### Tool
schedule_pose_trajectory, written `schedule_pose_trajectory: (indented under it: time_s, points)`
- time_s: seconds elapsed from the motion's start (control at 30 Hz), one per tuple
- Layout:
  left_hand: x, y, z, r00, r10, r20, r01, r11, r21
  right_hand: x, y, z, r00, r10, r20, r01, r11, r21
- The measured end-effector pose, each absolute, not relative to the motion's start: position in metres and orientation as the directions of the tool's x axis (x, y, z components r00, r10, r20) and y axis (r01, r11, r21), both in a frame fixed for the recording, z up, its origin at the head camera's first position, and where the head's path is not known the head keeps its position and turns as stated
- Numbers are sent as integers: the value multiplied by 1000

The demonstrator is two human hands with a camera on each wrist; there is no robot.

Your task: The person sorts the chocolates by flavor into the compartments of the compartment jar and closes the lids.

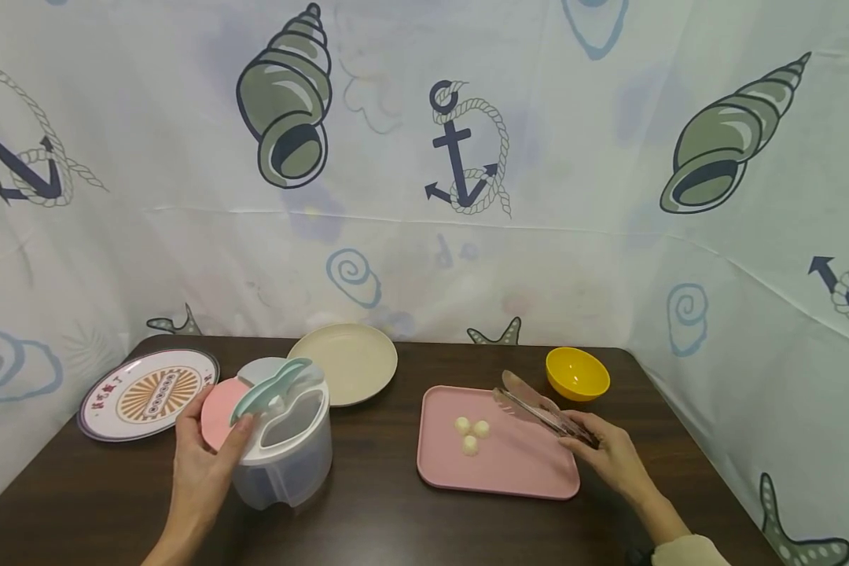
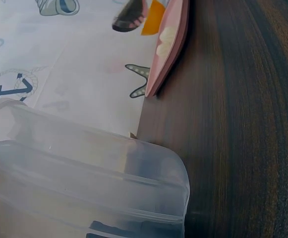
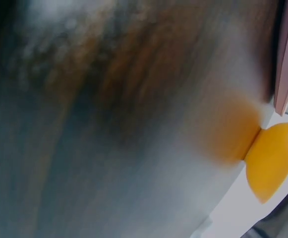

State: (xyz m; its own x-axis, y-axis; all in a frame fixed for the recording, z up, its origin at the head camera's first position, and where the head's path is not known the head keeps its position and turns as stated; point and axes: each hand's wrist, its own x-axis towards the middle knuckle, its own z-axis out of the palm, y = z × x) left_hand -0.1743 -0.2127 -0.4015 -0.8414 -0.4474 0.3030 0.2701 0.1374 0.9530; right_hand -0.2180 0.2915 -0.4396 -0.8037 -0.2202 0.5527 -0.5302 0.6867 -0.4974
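My left hand (image 1: 208, 456) grips the lid side of a clear plastic container (image 1: 283, 472), its thumb by a raised teal flap (image 1: 272, 389) and its fingers at a pink flap (image 1: 222, 409). The container has a white rim and an open compartment; its clear wall (image 2: 84, 168) fills the lower left wrist view. My right hand (image 1: 608, 452) holds metal food tongs (image 1: 538, 409) by the handle end, their tips apart above a pink tray (image 1: 516, 472). Three small pale balls (image 1: 470, 446) lie on that tray. The right wrist view does not show the tongs.
A yellow bowl (image 1: 578, 375) stands behind the tray at the right. A cream plate (image 1: 347, 365) lies behind the container, and a white printed plate (image 1: 141, 401) at the left. Patterned cloth (image 1: 410, 275) hangs behind the dark table (image 1: 375, 503).
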Motion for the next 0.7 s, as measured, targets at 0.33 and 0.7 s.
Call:
schedule_pose_trajectory:
  time_s: [0.33,0.7]
  points:
    - [-174,-213,-402,-835,-446,321,290,139,947,-220,292,-445,-839,-314,445,-527,677,-515]
    - [-174,-213,-400,-841,-444,309,292,108,950,-222,285,-444,-863,-371,344,-506,642,-576]
